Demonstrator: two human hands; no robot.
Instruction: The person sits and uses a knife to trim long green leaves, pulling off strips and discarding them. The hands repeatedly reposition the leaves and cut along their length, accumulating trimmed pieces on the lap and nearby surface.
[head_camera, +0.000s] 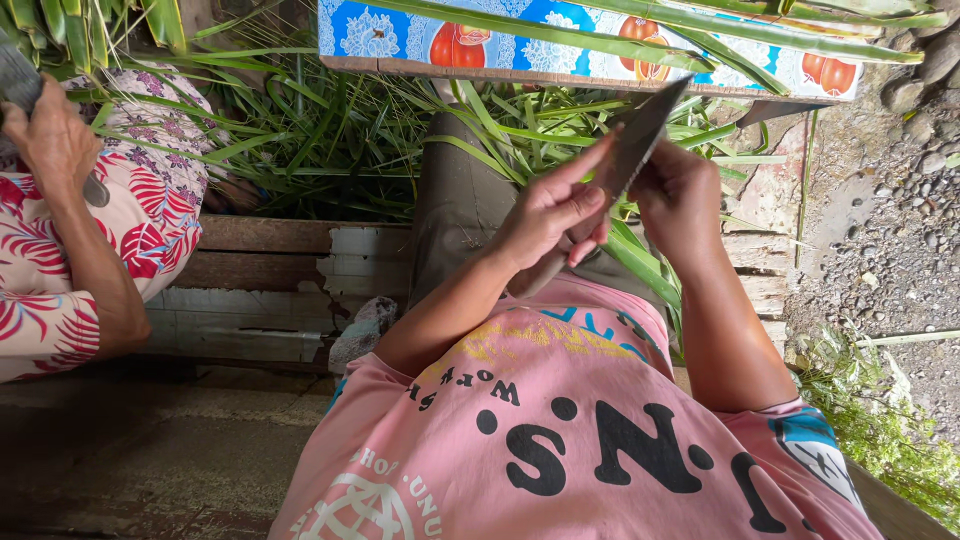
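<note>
A long dark knife (645, 125) slants up to the right in front of my chest. My left hand (548, 215) grips it, fingers stretched along the blade, and its pale handle end (530, 283) sticks out below the palm. Just right of the blade, my right hand (680, 195) is closed around a long green leaf (640, 262) that runs down from under it. Both hands hover over my lap, above a heap of long green leaves (330, 140). How the blade meets the leaf is hidden between the hands.
A co-worker in red floral clothes sits at the left, one hand (50, 140) raised on a grey object. Worn wooden planks (270, 270) lie below the leaves. A blue patterned board (500, 45) crosses the top. Gravel ground (890, 220) and weeds are on the right.
</note>
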